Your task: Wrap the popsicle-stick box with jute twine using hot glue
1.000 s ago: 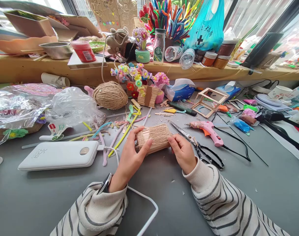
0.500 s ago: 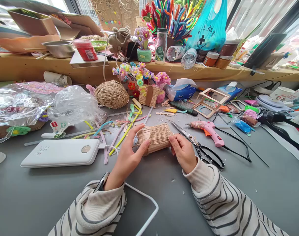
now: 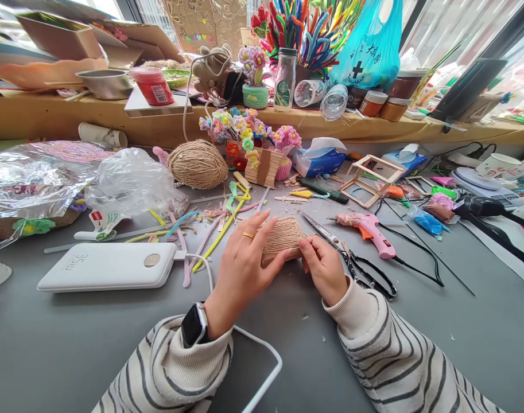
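Note:
A small wooden box wrapped in jute twine [image 3: 283, 236] rests on the grey table in front of me. My left hand [image 3: 244, 258] lies over its left side, palm down, fingers wrapped round it, a gold ring showing. My right hand [image 3: 324, 267] pinches its right end with curled fingers. A smartwatch sits on my left wrist. Both sleeves are white with dark stripes.
Black-handled scissors [image 3: 352, 261] and a pink glue gun [image 3: 367, 226] lie just right of my hands. A white power bank [image 3: 107, 267] with its cable lies left. A ball of twine [image 3: 197, 164], pipe-cleaner flowers [image 3: 244, 135], plastic bags and a cluttered wooden shelf [image 3: 50, 117] stand behind.
My left hand has turned over, from gripping the box's left end with the thumb up to lying palm down across it. The right hand has stayed at the right end.

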A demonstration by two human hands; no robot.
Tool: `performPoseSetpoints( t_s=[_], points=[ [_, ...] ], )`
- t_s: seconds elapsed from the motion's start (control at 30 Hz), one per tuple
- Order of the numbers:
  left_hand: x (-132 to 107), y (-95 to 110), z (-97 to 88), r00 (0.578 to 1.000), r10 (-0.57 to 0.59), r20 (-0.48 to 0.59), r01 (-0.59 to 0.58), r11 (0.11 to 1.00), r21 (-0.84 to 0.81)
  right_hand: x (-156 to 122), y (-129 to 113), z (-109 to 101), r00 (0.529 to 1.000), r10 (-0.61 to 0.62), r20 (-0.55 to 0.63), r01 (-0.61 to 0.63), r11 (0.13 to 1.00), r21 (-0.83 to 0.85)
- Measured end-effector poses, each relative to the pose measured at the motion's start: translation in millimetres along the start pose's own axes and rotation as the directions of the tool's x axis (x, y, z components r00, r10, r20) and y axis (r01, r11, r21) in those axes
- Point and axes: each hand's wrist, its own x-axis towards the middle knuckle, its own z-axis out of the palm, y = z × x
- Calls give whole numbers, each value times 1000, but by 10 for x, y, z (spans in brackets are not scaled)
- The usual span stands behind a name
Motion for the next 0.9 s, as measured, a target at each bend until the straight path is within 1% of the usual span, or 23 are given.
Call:
performPoseSetpoints(
  t_s=[0.1,0.27,0.33,0.53,0.9],
  points=[
    [-8,3,16,996,-88,16,88,995,-55,-3,-6,-1,1000,2,0,-2,1000,2],
    [-30,11,-9,981,-189,40,193,969,-155,1,-3,-3,1000,11,0,-11,1000,-9],
    [-34,11,-14,976,-213,50,218,958,-187,3,5,-4,1000,14,1,-14,1000,-2],
    [-29,16,-10,972,-231,52,236,948,-212,-2,9,-15,998,36,46,-40,996,84],
    [-46,31,-9,970,-237,52,243,947,-210,6,-8,2,991,114,71,-121,986,111]
  ],
)
